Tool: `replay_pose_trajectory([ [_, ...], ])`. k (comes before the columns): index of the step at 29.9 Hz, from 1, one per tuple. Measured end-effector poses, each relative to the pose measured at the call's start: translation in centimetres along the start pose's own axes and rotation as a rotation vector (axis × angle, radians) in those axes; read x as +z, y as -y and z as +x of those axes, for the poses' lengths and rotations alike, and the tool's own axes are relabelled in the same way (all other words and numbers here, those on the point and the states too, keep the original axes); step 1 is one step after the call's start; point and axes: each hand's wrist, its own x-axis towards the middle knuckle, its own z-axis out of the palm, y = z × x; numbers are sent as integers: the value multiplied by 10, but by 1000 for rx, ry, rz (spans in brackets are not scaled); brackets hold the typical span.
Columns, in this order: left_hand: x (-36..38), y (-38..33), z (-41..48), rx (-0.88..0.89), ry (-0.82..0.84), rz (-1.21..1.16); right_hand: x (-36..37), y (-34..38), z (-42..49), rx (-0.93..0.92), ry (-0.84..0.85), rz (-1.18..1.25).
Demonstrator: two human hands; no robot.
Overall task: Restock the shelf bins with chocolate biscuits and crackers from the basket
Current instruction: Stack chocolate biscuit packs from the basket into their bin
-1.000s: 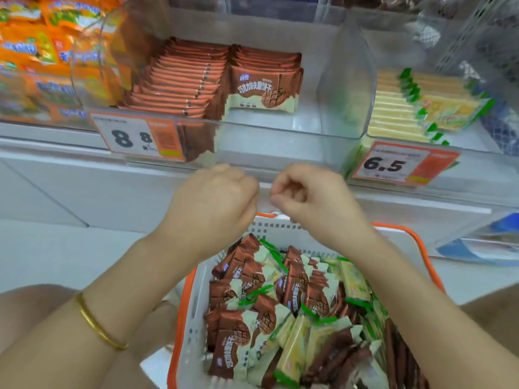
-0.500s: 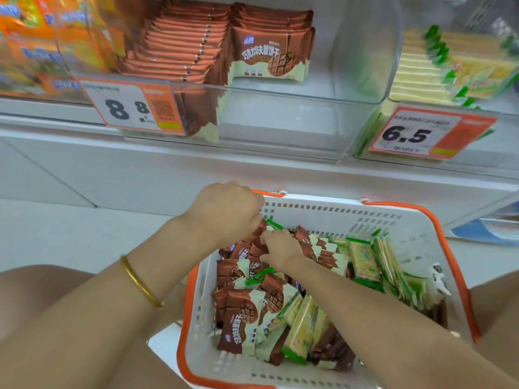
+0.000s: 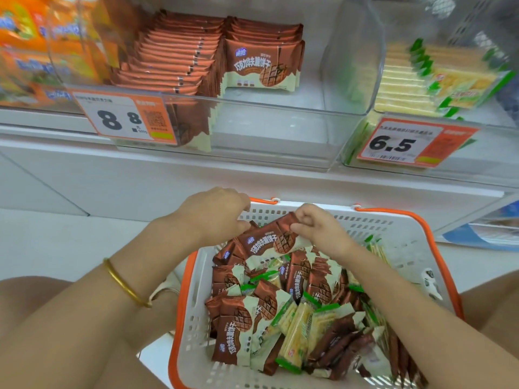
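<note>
A chocolate biscuit packet [image 3: 269, 242] is held just above the heap in the basket [image 3: 393, 228], near its far wall. It is tilted, with its right end higher. The right hand [image 3: 320, 228] is closed on the packet's upper right corner, which is pinched between curled fingers [image 3: 302, 227] and thumb. The left hand [image 3: 213, 217] is closed over the packet's left end, its fingers curled round that edge. A gold bangle [image 3: 126, 284] is worn on the left forearm.

The basket is filled with mixed brown packets and green-edged cracker packets [image 3: 297, 329]. Its perforated far wall and right far corner are left bare. The orange rim is seen just beyond both hands.

Above the white shelf ledge [image 3: 196, 169], the clear chocolate bin [image 3: 266, 130] is marked by the 8.8 price tag [image 3: 123, 119]. A dense row of stacked packets [image 3: 174, 57] fills its left half, and a shorter row with one front-facing packet [image 3: 264, 66] stands at the far right. Bare bin floor is left in front of that shorter row, up to the near wall. To the right, past a clear divider, the cracker bin [image 3: 491, 153] is marked by the 6.5 price tag [image 3: 415, 141] and holds stacked crackers [image 3: 404, 85].

Half a second earlier, both hands were lowered among the heaped packets. The packet is now raised clear of the heap.
</note>
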Motion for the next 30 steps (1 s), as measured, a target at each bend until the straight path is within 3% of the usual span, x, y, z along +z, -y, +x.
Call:
replay_pose_trajectory([
  [5,-8,1,1,12,38,-213,-20,32,-26,56,-17,491],
  [9,-26,1,-7,82,-66,-405,-27,65,-42,27,12,633],
  [11,-40,1,-17,121,-108,-557,-35,89,-51,-10,57,570],
  [16,-73,7,-35,195,-348,-864,-59,174,-61,-179,102,10],
  [19,-84,14,-30,228,-685,-1015,-70,222,-50,-322,11,-148],
  [21,-89,20,-26,205,-1001,-953,-81,246,-33,-375,-94,-179],
  [23,-91,27,-22,112,-1170,-710,-91,259,-8,-377,-233,-249],
  [27,-83,35,-12,-11,-941,-191,-90,262,53,-246,-420,-624],
  [30,-74,30,-5,-85,-863,-45,-81,249,94,-156,-429,-808],
])
